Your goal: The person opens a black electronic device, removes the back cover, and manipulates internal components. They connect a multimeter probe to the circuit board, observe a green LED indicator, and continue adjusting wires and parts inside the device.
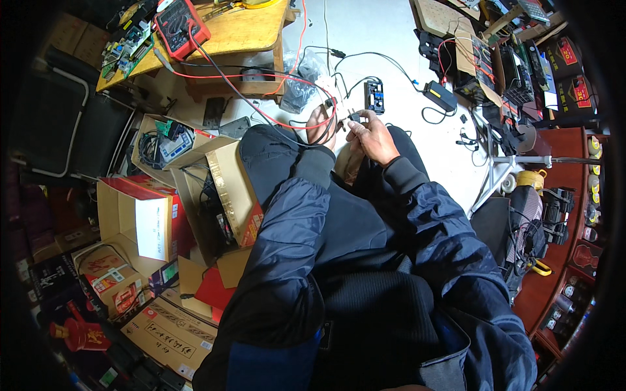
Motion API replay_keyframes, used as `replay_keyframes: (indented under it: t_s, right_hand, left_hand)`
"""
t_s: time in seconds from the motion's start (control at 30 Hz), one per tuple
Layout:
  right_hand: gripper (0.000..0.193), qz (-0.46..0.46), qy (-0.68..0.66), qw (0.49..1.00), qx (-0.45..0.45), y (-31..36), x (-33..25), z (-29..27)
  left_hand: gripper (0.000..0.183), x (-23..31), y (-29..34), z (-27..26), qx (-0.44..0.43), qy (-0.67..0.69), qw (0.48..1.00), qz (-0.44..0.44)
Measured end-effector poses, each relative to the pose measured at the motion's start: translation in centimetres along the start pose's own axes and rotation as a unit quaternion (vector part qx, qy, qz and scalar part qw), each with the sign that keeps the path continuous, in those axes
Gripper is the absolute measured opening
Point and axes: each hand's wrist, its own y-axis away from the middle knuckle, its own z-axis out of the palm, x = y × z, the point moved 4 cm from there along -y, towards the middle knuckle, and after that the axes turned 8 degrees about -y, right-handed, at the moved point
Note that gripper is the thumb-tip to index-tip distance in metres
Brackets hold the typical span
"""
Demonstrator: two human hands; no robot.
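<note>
At upper centre, the right hand (373,138) pinches a small black plug (354,118); the left hand (320,128) half-curls beside it, its hold unclear. Dark writing (173,337) marks a carton (147,320); a yellow label (435,93), a black adapter (443,98).

Black plug (355,118), red-and-black multimeter (177,27), yellow tabletop (251,31), navy sleeves (287,205)

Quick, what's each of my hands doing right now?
Left hand: fingers curled behind looped red and black leads; what it holds can't be told.
Right hand: closed, pinching a small black piece.
</note>
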Motion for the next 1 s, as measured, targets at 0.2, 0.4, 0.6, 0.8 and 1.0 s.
replay_keyframes:
  t_s: [0.2, 0.4, 0.6, 0.8, 1.0]
  right_hand:
    - [0.023, 0.014, 0.086, 0.996, 0.015, -0.9, -0.5, 0.9]
    - [0.023, -0.006, 0.181, 0.982, 0.06, -2.0, -0.6, 1.2]
    - [0.019, -0.092, 0.29, 0.949, 0.088, -2.8, -1.6, 1.8]
    - [0.024, -0.024, 0.263, 0.964, 0.036, -3.5, -2.2, 2.3]
    - [0.031, -0.141, 0.315, 0.937, 0.063, -4.7, -2.0, 2.9]
  left_hand:
    - [0.045, -0.1, -0.8, 0.1, -0.063, 0.192, 0.979, 0.039]
    - [0.037, 0.7, -0.5, 0.4, -0.02, 0.227, 0.973, -0.019]
    - [0.027, 1.1, -0.4, 0.5, -0.065, 0.237, 0.969, 0.001]
    - [0.036, -1.3, -2.1, -0.1, -0.041, 0.229, 0.972, 0.035]
    - [0.03, -1.1, -1.8, -0.5, 0.018, 0.043, 0.996, 0.077]
